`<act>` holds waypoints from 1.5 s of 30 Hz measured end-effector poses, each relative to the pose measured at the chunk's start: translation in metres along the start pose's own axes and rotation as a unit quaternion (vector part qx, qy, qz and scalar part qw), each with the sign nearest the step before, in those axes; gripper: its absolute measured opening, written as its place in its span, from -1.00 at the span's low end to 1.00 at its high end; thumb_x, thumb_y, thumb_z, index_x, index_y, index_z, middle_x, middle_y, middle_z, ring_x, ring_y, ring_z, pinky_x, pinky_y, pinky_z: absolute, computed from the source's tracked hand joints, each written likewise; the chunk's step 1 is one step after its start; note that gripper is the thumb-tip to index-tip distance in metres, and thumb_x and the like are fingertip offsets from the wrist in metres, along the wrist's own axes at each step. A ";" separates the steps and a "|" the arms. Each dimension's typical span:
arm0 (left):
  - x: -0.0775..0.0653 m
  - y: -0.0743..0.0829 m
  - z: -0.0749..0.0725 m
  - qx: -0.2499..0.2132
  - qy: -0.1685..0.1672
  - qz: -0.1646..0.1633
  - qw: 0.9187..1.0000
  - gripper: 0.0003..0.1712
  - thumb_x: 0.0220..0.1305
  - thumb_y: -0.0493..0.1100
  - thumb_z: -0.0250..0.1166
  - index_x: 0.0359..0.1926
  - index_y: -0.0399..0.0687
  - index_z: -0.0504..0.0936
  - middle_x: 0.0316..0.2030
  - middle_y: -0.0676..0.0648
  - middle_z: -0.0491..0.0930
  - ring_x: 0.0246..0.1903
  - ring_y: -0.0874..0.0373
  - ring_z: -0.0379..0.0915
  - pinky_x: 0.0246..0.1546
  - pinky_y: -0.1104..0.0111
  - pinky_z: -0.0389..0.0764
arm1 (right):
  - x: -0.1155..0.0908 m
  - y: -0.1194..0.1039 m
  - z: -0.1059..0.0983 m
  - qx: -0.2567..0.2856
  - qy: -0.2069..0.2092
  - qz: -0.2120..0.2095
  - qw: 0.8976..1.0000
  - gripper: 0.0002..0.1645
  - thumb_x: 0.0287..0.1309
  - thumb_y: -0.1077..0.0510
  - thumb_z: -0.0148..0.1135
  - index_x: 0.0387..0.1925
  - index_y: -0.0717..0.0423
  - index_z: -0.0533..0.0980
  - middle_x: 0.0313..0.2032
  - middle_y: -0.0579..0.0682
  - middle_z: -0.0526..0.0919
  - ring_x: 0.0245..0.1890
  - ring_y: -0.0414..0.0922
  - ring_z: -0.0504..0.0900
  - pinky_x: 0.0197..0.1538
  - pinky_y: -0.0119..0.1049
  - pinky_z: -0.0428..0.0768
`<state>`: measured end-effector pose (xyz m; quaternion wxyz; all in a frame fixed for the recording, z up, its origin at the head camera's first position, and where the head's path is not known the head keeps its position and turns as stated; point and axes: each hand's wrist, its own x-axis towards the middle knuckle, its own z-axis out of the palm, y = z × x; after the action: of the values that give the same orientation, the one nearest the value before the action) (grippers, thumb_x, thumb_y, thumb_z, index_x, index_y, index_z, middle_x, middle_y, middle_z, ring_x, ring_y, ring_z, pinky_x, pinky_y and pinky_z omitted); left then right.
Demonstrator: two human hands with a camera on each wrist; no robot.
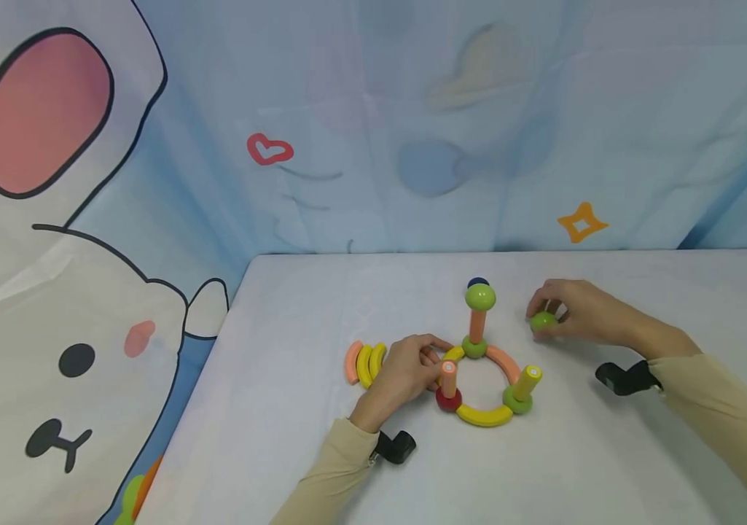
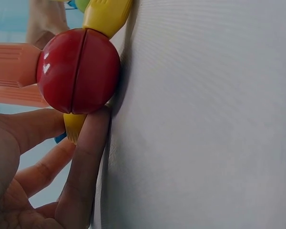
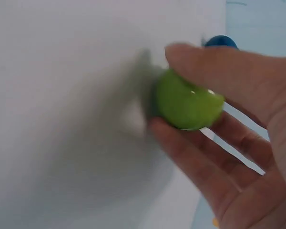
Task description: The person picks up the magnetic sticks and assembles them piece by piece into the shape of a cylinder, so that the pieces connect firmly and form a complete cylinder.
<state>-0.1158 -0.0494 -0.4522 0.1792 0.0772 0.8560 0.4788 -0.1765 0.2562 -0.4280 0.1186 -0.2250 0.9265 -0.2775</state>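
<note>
My right hand [image 1: 584, 312] pinches a loose green ball [image 3: 188, 104] between thumb and fingers, low over the white table. At the left side of a toy ring, my left hand [image 1: 404, 368] holds a yellow curved stick [image 2: 73, 125] with thumb and finger, beside a red ball [image 2: 81, 71]. The ring joins that ball, two green balls and curved sticks, among them a front yellow one [image 1: 485, 416] and an orange one [image 1: 503, 363]. Short straight sticks stand on the balls: orange on the red, yellow [image 1: 528, 380] at right, and orange [image 1: 477, 326] at the back, topped by a green ball [image 1: 481, 297].
Left of the ring, partly behind my left hand, lie several spare curved sticks [image 1: 364, 364], orange and yellow. A dark blue ball [image 1: 478, 281] shows behind the tall upright. A printed curtain [image 1: 373, 197] hangs along the table's back edge.
</note>
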 end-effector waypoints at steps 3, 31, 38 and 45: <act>0.000 -0.001 0.001 -0.001 0.000 -0.002 1.000 -0.71 0.36 -0.34 0.40 0.08 -0.15 0.73 -0.46 0.07 0.56 -0.65 0.24 0.53 -0.53 0.51 0.55 | -0.006 0.003 0.005 0.011 0.015 0.001 1.000 -0.60 0.00 0.26 0.65 -0.13 0.19 0.63 -0.17 -0.07 0.68 -0.13 0.00 0.65 -0.15 -0.18 0.73; -0.002 -0.003 0.000 0.002 0.003 0.021 1.000 -0.71 0.38 -0.33 0.39 0.10 -0.17 0.72 -0.46 0.07 0.56 -0.65 0.27 0.54 -0.53 0.51 0.55 | -0.077 -0.114 -0.035 -0.091 0.051 -0.262 0.960 -0.35 -0.27 0.28 0.77 -0.14 -0.22 0.62 -0.11 -0.35 0.54 -0.28 -0.48 0.54 -0.28 -0.48 0.65; -0.001 -0.002 0.000 0.001 0.000 0.020 1.000 -0.69 0.40 -0.31 0.39 0.13 -0.20 0.71 -0.46 0.06 0.56 -0.63 0.27 0.54 -0.52 0.50 0.59 | -0.075 -0.113 -0.028 -0.102 0.044 -0.263 0.958 -0.38 -0.26 0.26 0.77 -0.16 -0.25 0.64 -0.13 -0.38 0.50 -0.28 -0.48 0.50 -0.28 -0.45 0.63; -0.001 -0.001 -0.001 -0.003 0.000 0.012 1.000 -0.68 0.39 -0.30 0.40 0.13 -0.21 0.70 -0.45 0.05 0.56 -0.63 0.26 0.54 -0.51 0.49 0.62 | -0.075 -0.109 -0.025 -0.108 0.037 -0.250 0.961 -0.38 -0.27 0.27 0.77 -0.13 -0.22 0.68 -0.12 -0.36 0.50 -0.24 -0.46 0.53 -0.25 -0.42 0.66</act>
<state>-0.1153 -0.0510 -0.4523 0.1741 0.0867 0.8536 0.4833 -0.0817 0.2228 -0.3383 -0.0141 -0.4505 0.8689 -0.2048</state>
